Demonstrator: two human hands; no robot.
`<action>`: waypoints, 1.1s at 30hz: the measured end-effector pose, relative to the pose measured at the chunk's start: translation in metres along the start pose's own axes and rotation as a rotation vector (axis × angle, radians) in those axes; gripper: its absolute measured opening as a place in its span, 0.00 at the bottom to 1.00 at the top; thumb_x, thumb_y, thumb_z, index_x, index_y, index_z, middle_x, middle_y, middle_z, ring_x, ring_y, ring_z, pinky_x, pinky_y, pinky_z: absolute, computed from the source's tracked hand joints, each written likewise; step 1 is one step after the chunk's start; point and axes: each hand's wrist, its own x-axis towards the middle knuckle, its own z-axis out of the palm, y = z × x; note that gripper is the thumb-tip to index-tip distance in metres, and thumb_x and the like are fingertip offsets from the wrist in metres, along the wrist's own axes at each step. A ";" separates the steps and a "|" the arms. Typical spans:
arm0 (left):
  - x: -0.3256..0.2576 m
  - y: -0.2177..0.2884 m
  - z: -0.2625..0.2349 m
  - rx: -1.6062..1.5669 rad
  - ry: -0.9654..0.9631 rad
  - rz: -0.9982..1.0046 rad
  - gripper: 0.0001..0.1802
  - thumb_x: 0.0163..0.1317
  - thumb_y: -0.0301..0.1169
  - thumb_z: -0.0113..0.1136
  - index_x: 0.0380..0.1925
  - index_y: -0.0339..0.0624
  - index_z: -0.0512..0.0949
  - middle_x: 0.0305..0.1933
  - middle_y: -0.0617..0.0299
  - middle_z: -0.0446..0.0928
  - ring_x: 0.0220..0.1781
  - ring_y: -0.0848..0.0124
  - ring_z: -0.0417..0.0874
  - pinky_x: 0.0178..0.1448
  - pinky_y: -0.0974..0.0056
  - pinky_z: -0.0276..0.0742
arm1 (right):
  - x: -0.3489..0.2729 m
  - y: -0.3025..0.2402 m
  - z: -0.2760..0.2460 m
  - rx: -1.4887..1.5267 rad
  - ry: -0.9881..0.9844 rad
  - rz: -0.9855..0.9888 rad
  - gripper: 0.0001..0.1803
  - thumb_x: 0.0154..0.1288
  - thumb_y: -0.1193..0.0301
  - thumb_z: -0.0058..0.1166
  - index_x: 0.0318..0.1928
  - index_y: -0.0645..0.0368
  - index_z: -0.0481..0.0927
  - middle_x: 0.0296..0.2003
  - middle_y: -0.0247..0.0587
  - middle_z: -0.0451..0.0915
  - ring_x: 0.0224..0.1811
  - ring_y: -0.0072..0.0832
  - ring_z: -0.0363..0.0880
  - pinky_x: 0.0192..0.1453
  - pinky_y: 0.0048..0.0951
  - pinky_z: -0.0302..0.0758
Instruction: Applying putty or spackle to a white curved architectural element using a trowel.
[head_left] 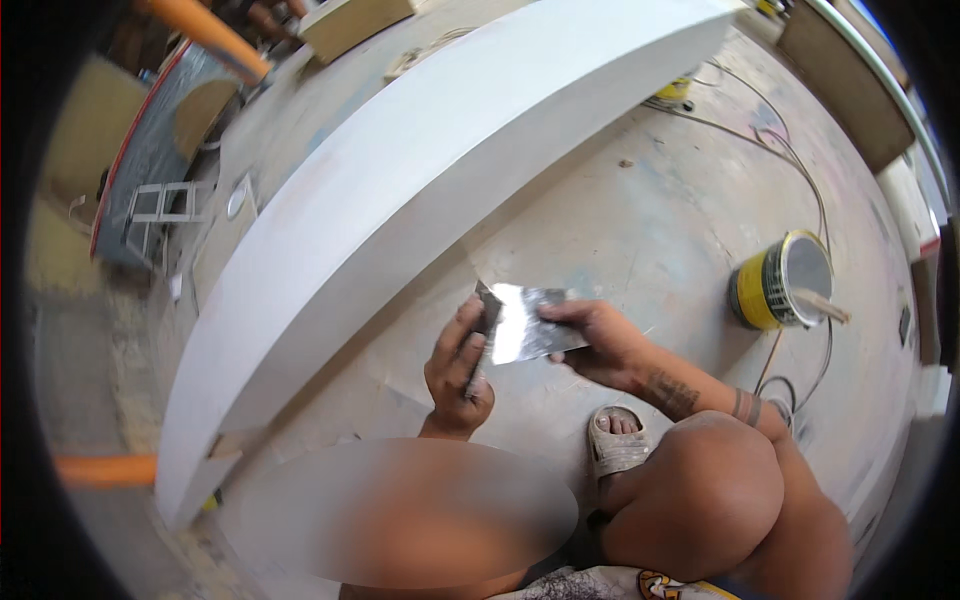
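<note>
Yellow can (780, 281) (stick inside) — left hand (458, 368), right hand (598, 343) grip metal scrapers (527, 322).

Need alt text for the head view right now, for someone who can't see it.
Both bare hands, left hand and right hand, hold flat shiny metal scraper blades together above a dusty concrete floor. A long white-painted curved panel lies ahead; an open yellow tin can sits right.
</note>
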 end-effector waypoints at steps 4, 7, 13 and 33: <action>0.008 0.002 0.006 0.080 -0.087 -0.038 0.34 0.57 0.16 0.52 0.65 0.50 0.74 0.65 0.48 0.77 0.60 0.48 0.83 0.58 0.53 0.84 | 0.004 -0.004 0.004 0.050 -0.055 -0.118 0.11 0.74 0.70 0.51 0.52 0.60 0.76 0.39 0.37 0.84 0.37 0.25 0.84 0.34 0.28 0.78; 0.005 0.009 -0.007 0.144 -0.234 -0.203 0.24 0.67 0.19 0.49 0.63 0.45 0.76 0.61 0.43 0.79 0.60 0.48 0.83 0.61 0.54 0.82 | 0.006 -0.022 -0.014 0.115 -0.047 -0.194 0.13 0.74 0.70 0.50 0.54 0.60 0.76 0.40 0.38 0.85 0.39 0.27 0.85 0.35 0.28 0.79; -0.021 0.022 -0.014 0.056 -0.431 -0.459 0.32 0.55 0.10 0.51 0.61 0.42 0.78 0.60 0.48 0.81 0.61 0.55 0.84 0.62 0.59 0.79 | 0.031 -0.144 -0.061 -0.373 0.249 -0.989 0.15 0.74 0.66 0.54 0.53 0.63 0.79 0.40 0.40 0.84 0.39 0.28 0.83 0.46 0.32 0.81; -0.016 0.038 -0.054 0.003 -0.271 -0.786 0.23 0.80 0.37 0.47 0.63 0.28 0.72 0.63 0.48 0.78 0.65 0.63 0.78 0.70 0.61 0.71 | 0.074 -0.264 -0.058 -0.819 0.627 -1.810 0.15 0.67 0.73 0.54 0.52 0.62 0.81 0.46 0.52 0.85 0.47 0.47 0.86 0.56 0.39 0.79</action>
